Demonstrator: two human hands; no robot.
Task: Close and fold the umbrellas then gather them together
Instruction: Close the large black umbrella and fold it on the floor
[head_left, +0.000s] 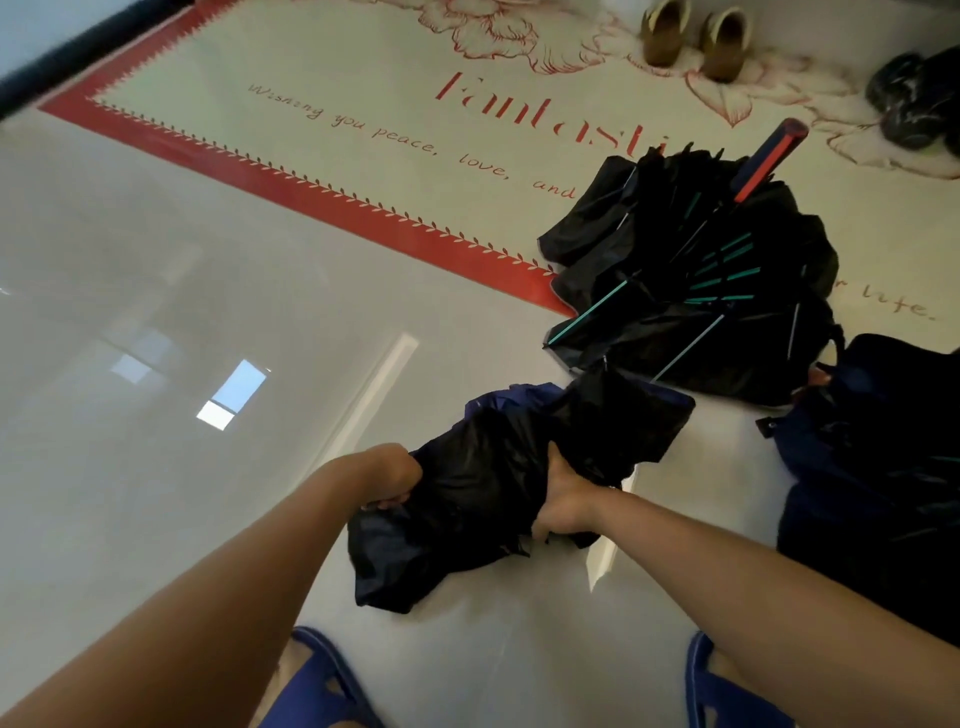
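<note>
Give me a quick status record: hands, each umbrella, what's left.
left hand: grips black umbrella near its end
right hand: grips its middle
black umbrella: closed, cloth loose, unwrapped
red-handled umbrella: half collapsed, ribs showing, mostly on mat
blue umbrella: crumpled on floor, far right
left to do: fold all three, gather

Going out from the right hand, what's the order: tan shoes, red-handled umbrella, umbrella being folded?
1. Umbrella being folded, gripped by the right hand.
2. Red-handled umbrella, ahead and rightward, at the mat edge.
3. Tan shoes, far across the mat.
</note>
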